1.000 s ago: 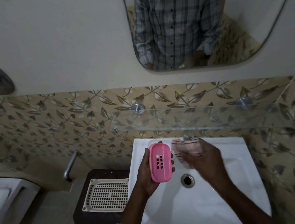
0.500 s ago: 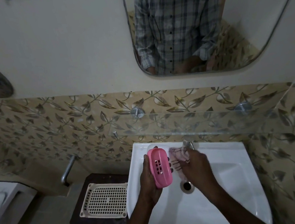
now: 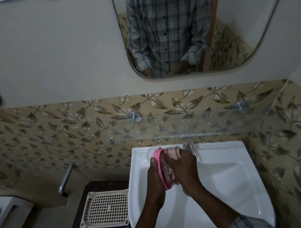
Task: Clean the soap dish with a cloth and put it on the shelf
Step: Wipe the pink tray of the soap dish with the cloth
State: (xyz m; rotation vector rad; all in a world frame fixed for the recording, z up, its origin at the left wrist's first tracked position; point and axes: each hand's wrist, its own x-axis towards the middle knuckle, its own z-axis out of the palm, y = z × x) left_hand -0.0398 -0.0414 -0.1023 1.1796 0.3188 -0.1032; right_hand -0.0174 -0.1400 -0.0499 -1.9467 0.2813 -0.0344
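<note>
Since half a second ago, the right hand [image 3: 184, 171] has closed in and now presses the cloth [image 3: 172, 151] into the pink dish [image 3: 158, 165], which has turned edge-on over the sink [image 3: 221, 144]. Wiping looks underway, so the glass shelf [image 3: 201, 125] above must wait. The left hand [image 3: 154, 177] curls round the dish's back, thumb on its rim, the right hand's fingers bunch the cloth, and no brand, label or writing is readable.
</note>
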